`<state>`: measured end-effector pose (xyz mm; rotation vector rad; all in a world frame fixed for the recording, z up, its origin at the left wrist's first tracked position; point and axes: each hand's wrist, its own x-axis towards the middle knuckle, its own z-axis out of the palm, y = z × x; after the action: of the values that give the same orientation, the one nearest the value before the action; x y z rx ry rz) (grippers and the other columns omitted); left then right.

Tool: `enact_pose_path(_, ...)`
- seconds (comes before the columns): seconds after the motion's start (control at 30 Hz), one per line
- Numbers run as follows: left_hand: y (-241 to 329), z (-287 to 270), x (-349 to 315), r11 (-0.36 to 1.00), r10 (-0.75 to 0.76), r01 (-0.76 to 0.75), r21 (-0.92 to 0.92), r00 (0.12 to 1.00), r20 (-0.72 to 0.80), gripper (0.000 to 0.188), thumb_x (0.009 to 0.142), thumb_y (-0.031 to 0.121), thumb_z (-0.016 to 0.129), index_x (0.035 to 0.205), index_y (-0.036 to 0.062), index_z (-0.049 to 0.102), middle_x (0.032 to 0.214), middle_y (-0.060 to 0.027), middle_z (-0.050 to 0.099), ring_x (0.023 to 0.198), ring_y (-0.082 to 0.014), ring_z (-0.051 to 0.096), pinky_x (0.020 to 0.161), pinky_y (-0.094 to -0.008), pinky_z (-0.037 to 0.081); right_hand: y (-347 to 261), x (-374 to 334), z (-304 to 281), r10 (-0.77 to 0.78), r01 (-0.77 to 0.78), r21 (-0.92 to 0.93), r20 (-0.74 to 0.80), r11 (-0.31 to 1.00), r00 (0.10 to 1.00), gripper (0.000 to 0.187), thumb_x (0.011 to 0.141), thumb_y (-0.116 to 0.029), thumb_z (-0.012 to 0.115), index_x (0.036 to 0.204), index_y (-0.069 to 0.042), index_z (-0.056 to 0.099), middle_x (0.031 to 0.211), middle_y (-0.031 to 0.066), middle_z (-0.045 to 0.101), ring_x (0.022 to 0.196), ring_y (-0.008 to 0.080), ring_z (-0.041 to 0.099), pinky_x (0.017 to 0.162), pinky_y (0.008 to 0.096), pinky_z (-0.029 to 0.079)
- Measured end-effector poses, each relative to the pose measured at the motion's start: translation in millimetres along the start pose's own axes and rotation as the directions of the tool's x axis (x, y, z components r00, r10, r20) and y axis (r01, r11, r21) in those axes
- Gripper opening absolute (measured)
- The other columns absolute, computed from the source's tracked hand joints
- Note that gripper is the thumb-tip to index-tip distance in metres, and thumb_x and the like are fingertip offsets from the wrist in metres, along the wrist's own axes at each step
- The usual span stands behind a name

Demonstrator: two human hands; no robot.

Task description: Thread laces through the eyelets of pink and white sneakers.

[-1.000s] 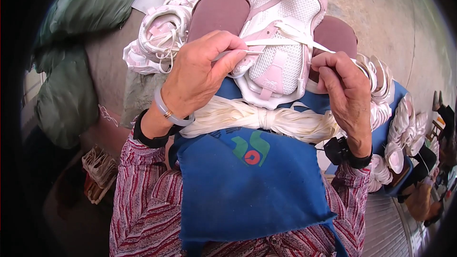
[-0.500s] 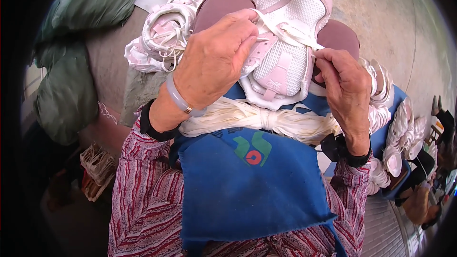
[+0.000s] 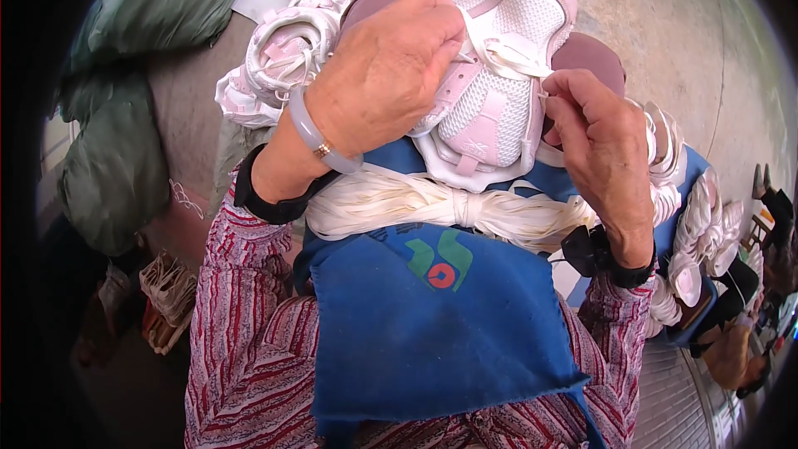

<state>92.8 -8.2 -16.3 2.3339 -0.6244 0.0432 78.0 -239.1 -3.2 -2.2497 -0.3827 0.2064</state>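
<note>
A white mesh and pale pink shoe upper (image 3: 490, 112) lies in front of me, toe end toward me. A flat white shoelace (image 3: 511, 58) runs across its opening. My left hand (image 3: 382, 75) is pinched at the upper's left side on the lace, which runs taut from the fingertips. My right hand (image 3: 603, 145) pinches the lace at the opposite edge, thumb against forefinger. Close to me, a tied bundle of white shoelaces (image 3: 382, 199) rests across the blue apron (image 3: 440, 333) on my lap.
More pink and white shoe uppers (image 3: 287, 54) are piled at the far left, beside a mauve rounded pad (image 3: 374, 4). Other uppers (image 3: 702, 233) are stacked at right. Dark green sacks (image 3: 116, 166) stand at left. Another person (image 3: 736, 349) is at the far right.
My left hand has moved up and slightly right, drawing its lace end higher. My right hand has risen a little at the upper's edge, still pinching the lace.
</note>
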Motion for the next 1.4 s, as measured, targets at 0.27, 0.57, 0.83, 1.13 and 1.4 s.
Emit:
enact_pose_path(0.27, 3, 6, 4, 1.000, -0.016, 0.015, -0.019, 1.000, -0.023, 0.008, 0.087, 0.001, 0.057, 0.094, -0.0014, 0.056, 0.101, -0.0125, 0.059, 0.091, -0.0296, 0.058, 0.080, -0.0346, 0.046, -1, 6, -7, -0.076, 0.082, -0.105, 0.060, 0.991, 0.995, 0.006, 0.083, -0.003, 0.057, 0.087, 0.002, 0.061, 0.074, 0.0211, 0.061, 0.070, 0.0390, 0.061, 0.063, 0.0411, 0.049)
enact_pose_path(0.57, 1, 11, 9, 0.990, 0.123, -0.121, 0.069, 0.992, -0.019, 0.008, 0.084, 0.001, 0.059, 0.091, -0.0010, 0.056, 0.101, -0.0129, 0.060, 0.090, -0.0298, 0.058, 0.079, -0.0341, 0.046, 4, 15, -9, -0.061, 0.070, -0.047, 0.161, 0.996, 0.985, 0.008, 0.084, -0.003, 0.055, 0.086, 0.004, 0.060, 0.072, 0.0202, 0.063, 0.064, 0.0378, 0.060, 0.061, 0.0398, 0.049)
enact_pose_path(0.83, -3, 48, -22, 0.997, 0.011, -0.034, -0.066, 0.946, -0.324, 0.017, 0.089, 0.001, 0.057, 0.105, 0.0007, 0.055, 0.109, -0.0135, 0.058, 0.097, -0.0259, 0.055, 0.085, -0.0323, 0.045, -9, -30, 25, -0.099, 0.067, -0.251, -0.118, 0.966, 0.988, 0.053, 0.075, -0.016, 0.075, 0.118, 0.000, 0.049, 0.104, 0.0164, 0.055, 0.087, 0.0305, 0.058, 0.073, 0.0373, 0.047)
enact_pose_path(1.13, -1, 73, -19, 0.989, -0.034, -0.028, -0.145, 0.914, -0.405, 0.013, 0.090, 0.001, 0.052, 0.103, 0.0020, 0.050, 0.112, -0.0130, 0.056, 0.095, -0.0240, 0.051, 0.085, -0.0337, 0.043, 7, -32, 57, -0.134, -0.014, -0.447, -0.298, 0.895, 0.945, 0.042, 0.074, 0.004, 0.057, 0.116, 0.006, 0.050, 0.103, 0.0218, 0.054, 0.091, 0.0361, 0.055, 0.078, 0.0422, 0.047)
enact_pose_path(1.4, -5, 75, -17, 0.988, -0.083, 0.005, -0.156, 0.862, -0.500, 0.010, 0.091, 0.003, 0.053, 0.101, 0.0011, 0.051, 0.108, -0.0131, 0.056, 0.094, -0.0239, 0.054, 0.084, -0.0325, 0.044, 10, -15, 46, -0.215, 0.137, -0.252, -0.316, 0.958, 0.924, 0.028, 0.081, 0.008, 0.050, 0.108, 0.003, 0.057, 0.090, 0.0197, 0.059, 0.081, 0.0343, 0.061, 0.073, 0.0400, 0.048)
